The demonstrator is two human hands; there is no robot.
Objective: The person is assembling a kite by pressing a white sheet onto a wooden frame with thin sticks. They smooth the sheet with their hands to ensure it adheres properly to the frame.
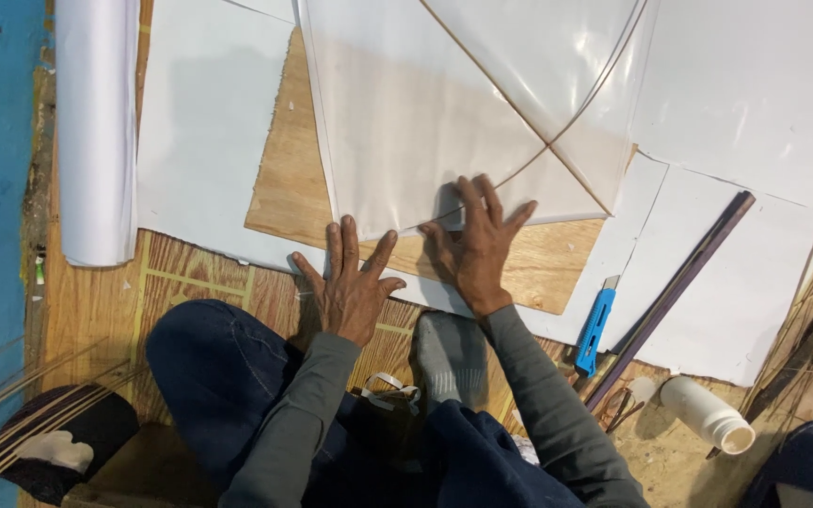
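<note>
Hands press flat, fingers spread, holding nothing. Right hand (478,243) lies on the white sheet (425,132), its thin stick (510,113) running slantwise away. Left hand (350,287) rests just beside the sheet's near edge.

Two hands — left hand (350,287) and right hand (477,246) — flat on the work. One blue utility knife (595,329), one white bottle (706,414), one paper roll (96,132), one long dark straightedge (675,292), one plywood board (294,188) — two crossed thin sticks (519,122).
</note>
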